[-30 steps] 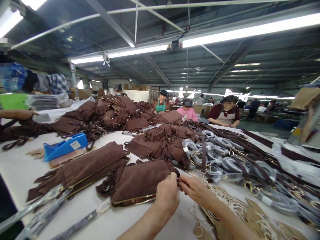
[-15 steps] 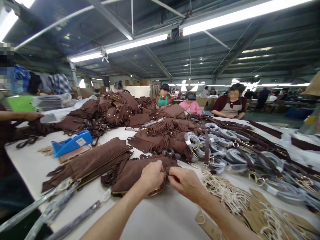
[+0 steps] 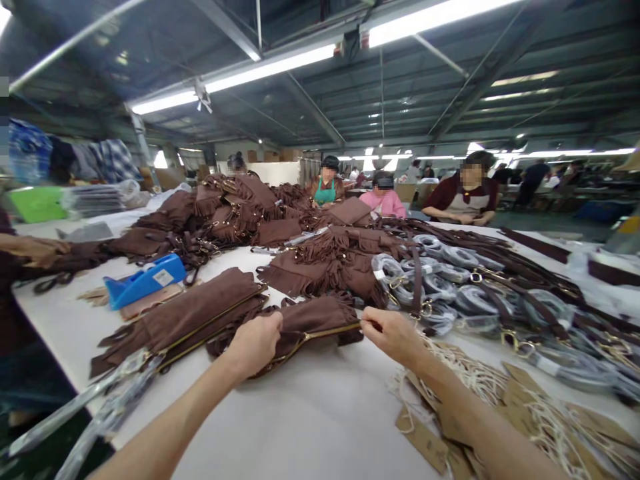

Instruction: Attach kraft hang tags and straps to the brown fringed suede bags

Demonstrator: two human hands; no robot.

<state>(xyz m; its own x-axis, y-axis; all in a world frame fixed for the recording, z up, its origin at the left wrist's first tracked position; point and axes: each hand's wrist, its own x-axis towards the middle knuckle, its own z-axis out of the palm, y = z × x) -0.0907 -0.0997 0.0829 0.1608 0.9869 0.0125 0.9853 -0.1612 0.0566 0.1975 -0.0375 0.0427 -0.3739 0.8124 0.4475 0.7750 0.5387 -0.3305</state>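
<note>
A brown fringed bag [image 3: 320, 313] lies on the white table in front of me, its brass zipper [image 3: 333, 329] facing my side. The zipper's two sides part left of the gold slider. My left hand [image 3: 257, 343] is closed on the left part of the bag near the opening, fingertips partly hidden. With thumb and fingers pinched, my right hand [image 3: 390, 333] holds the bag at the right end of the zipper. Another brown bag [image 3: 200, 307] rests to the left, with plastic-wrapped straps [image 3: 120, 387] at its near end.
A blue tape dispenser [image 3: 145, 281] stands at the left. Brown bags [image 3: 235, 207] are heaped behind. Coiled straps in plastic [image 3: 470, 303] and kraft tags with white strings [image 3: 425, 433] cover the right. Co-workers [image 3: 463, 193] sit across the table; another person's arm [image 3: 30, 248] reaches in at left.
My hands have moved apart, the left one leftward along the bag and the right one slightly right. The zipper edge now stretches between them. The wrapped strap by my left forearm is out of sight.
</note>
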